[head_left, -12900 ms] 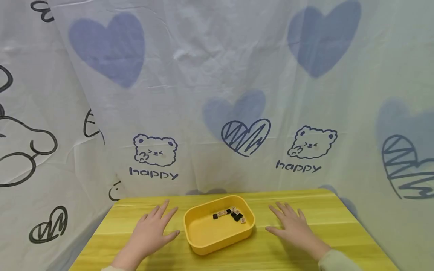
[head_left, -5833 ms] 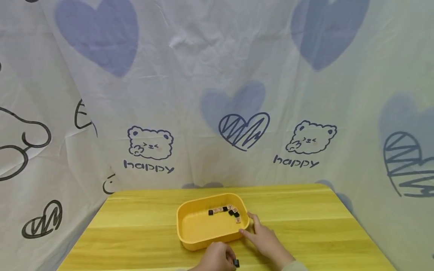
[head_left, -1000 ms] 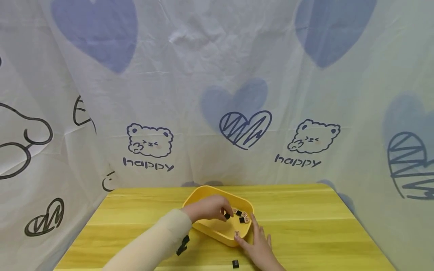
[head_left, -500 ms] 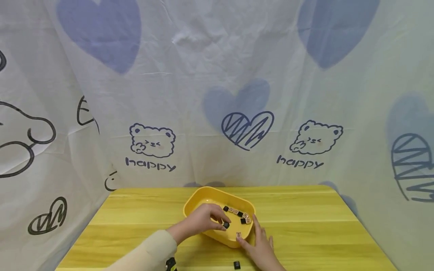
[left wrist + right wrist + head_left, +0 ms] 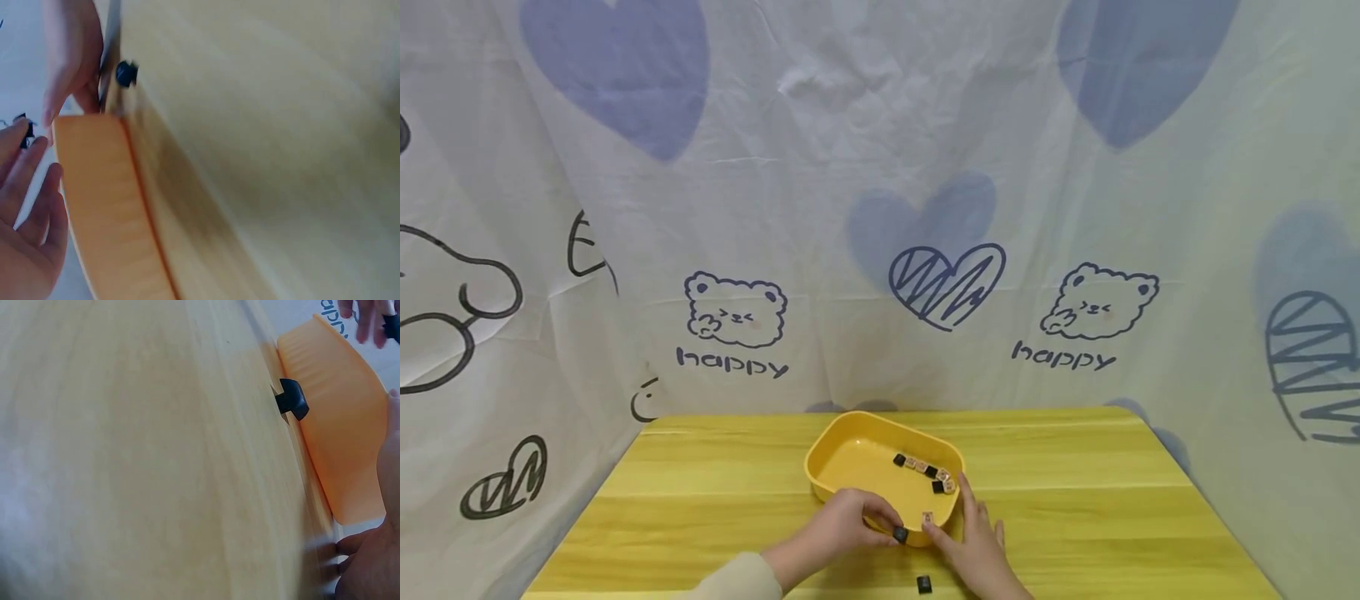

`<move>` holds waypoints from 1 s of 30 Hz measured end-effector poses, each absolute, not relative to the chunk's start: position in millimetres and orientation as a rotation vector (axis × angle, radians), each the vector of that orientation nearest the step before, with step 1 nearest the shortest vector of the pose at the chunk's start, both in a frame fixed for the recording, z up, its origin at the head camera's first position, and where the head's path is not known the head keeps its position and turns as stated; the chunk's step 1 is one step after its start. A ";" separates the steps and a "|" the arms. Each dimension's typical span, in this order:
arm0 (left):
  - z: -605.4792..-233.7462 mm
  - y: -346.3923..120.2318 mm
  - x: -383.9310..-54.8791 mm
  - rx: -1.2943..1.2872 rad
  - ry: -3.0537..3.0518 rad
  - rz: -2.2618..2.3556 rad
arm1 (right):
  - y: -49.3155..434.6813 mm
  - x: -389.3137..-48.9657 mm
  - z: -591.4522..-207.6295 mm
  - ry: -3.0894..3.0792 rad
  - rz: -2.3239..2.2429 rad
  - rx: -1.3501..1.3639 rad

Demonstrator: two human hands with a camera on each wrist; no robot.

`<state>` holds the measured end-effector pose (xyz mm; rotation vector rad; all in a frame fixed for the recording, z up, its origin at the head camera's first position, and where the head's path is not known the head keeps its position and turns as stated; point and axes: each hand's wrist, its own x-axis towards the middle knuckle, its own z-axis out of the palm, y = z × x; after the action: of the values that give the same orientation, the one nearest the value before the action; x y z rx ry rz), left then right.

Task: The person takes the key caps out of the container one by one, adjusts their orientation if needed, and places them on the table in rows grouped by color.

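Note:
A yellow plastic tray stands angled on the table. Over its front rim, my left hand pinches a small black keycap-like piece between thumb and fingertips. That piece also shows in the left wrist view. My right hand holds the tray's near right corner, thumb at the front rim and fingers along the right side. Inside the tray, several black and beige pieces line the back right. One beige piece lies by the right thumb.
Another black piece lies on the yellow wood-grain table in front of the tray; in the right wrist view this piece shows a wide cap and narrower base. A printed cloth hangs behind the table.
Over the last second my left hand has drawn the black piece from inside the tray toward its front rim. The right hand keeps its place. Compared with earlier frames, the tray is turned.

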<state>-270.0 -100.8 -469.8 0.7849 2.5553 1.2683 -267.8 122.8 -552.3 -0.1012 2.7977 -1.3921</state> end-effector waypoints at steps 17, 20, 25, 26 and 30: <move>-511.6 -91.2 -248.1 0.566 2.631 1.119 | 120.3 -265.8 -550.2 2.816 -1.379 -0.088; -517.0 -89.7 -245.9 0.558 2.621 1.103 | 121.8 -265.4 -551.0 2.806 -1.377 -0.084; -524.8 -89.1 -247.3 0.563 2.594 1.085 | 123.6 -266.0 -553.1 2.790 -1.378 -0.075; -525.4 -88.8 -247.9 0.563 2.593 1.082 | 123.7 -266.2 -553.2 2.790 -1.378 -0.074; -524.7 -87.0 -250.4 0.557 2.604 1.067 | 123.9 -266.8 -551.9 2.801 -1.378 -0.096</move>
<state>-250.4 -87.0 -524.7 0.5575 2.6036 1.0666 -266.8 123.9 -551.9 -0.0959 2.8014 -1.3779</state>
